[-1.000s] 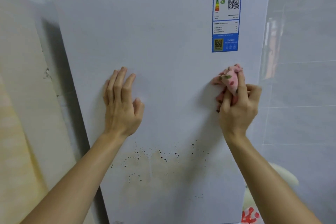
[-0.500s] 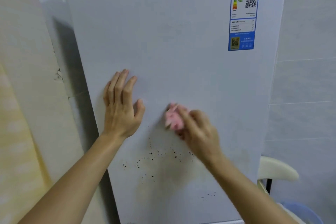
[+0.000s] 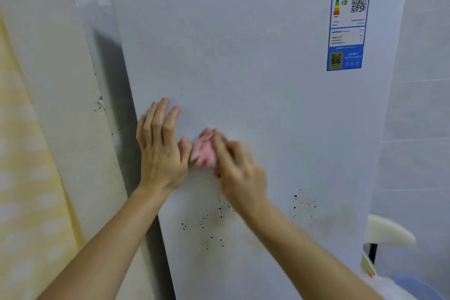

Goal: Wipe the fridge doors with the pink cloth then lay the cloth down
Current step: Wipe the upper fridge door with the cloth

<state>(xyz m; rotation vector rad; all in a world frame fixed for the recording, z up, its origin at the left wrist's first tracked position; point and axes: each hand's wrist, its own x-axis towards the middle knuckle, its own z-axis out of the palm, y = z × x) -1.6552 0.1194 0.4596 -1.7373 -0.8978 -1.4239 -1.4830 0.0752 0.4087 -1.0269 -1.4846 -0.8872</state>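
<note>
Wiping step, mid-door. My right hand (image 3: 239, 168) is closed around the bunched cloth (image 3: 205, 151), pressing it flat against the door (image 3: 255, 80) just beside my left thumb. My left hand (image 3: 162, 146) is open, palm and fingers spread flat on the door, bracing near its left edge. Cloth sits about mid-height, touching the door, above the dark specks (image 3: 214, 217) and the yellowish stain around them. More specks (image 3: 303, 200) sit off to the right, lower down. Label (image 3: 347, 24) at top right is well clear of both hands. Task looks early: dirty patch not yet cleaned. Next move, I'd judge, calls for dragging the cloth down onto the specks with firm pressure, left hand bracing.
</note>
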